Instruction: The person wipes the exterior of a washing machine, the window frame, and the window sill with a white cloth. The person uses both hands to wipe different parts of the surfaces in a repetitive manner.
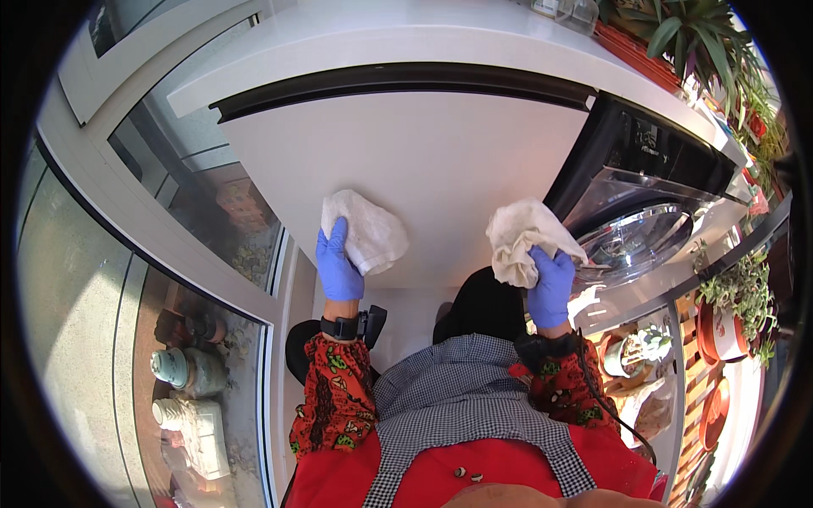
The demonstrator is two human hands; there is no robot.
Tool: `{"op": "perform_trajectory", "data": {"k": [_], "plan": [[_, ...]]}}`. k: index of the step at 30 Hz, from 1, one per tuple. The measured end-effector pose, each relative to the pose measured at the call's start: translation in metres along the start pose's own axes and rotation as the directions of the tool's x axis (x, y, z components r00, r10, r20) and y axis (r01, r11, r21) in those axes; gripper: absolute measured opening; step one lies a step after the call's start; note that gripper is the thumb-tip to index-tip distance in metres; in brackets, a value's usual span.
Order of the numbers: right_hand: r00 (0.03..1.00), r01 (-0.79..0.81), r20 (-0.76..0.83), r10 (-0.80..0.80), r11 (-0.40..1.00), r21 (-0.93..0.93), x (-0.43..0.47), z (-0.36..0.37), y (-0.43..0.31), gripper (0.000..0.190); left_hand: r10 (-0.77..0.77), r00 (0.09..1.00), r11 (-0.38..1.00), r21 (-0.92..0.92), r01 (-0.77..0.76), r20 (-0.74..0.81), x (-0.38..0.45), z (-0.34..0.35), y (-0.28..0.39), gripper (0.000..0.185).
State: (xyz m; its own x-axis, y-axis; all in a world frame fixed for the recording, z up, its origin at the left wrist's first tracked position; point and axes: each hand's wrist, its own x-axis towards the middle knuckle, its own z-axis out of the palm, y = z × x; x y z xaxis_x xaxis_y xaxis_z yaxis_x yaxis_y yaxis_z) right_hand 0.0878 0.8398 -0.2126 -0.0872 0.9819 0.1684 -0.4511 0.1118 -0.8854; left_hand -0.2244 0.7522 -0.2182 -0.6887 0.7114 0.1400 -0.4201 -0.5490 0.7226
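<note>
My left hand (341,270), in a blue glove, grips a white terry cloth (371,235) by its near left side; the cloth is folded into a pad. In my right hand (550,286), gloved the same way, is a crumpled cream cloth (524,232) with loose folds. Both cloths are in front of a plain white cabinet panel (406,159) with a dark handle strip (406,77) along its top. Whether either cloth touches the panel, I cannot tell.
A white countertop (406,38) overhangs the panel. To the right stands a front-loading washing machine (641,165) with a round glass door (638,244). Potted plants (692,38) line the right side. Framed glass (209,190) borders the left, with stacked pots (168,367) behind it.
</note>
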Motion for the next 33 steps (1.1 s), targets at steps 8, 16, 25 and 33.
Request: {"op": "perform_trajectory", "data": {"k": [8,16,25,33], "plan": [[0.987,-0.062,0.135,0.083,0.987,-0.15,-0.001,0.08,-0.036,0.03,-0.285,0.874,0.904,-0.193,0.381,0.393,-0.058,0.045,-0.034,0.078],[0.765,0.447,0.61,-0.204,0.85,-0.277,-0.01,0.036,-0.009,0.055,-0.417,0.868,0.859,-0.196,0.473,0.268,-0.082,0.049,-0.052,0.047],[0.944,-0.137,0.289,0.158,0.986,-0.092,-0.014,-0.009,0.008,0.06,-0.167,0.741,0.647,0.639,-0.416,0.651,-0.086,0.073,-0.087,0.042],[0.917,-0.377,0.229,0.328,0.9,0.22,-0.001,-0.062,0.003,0.033,-0.166,0.934,0.942,0.331,0.055,0.318,-0.088,0.089,-0.082,0.05]]}}
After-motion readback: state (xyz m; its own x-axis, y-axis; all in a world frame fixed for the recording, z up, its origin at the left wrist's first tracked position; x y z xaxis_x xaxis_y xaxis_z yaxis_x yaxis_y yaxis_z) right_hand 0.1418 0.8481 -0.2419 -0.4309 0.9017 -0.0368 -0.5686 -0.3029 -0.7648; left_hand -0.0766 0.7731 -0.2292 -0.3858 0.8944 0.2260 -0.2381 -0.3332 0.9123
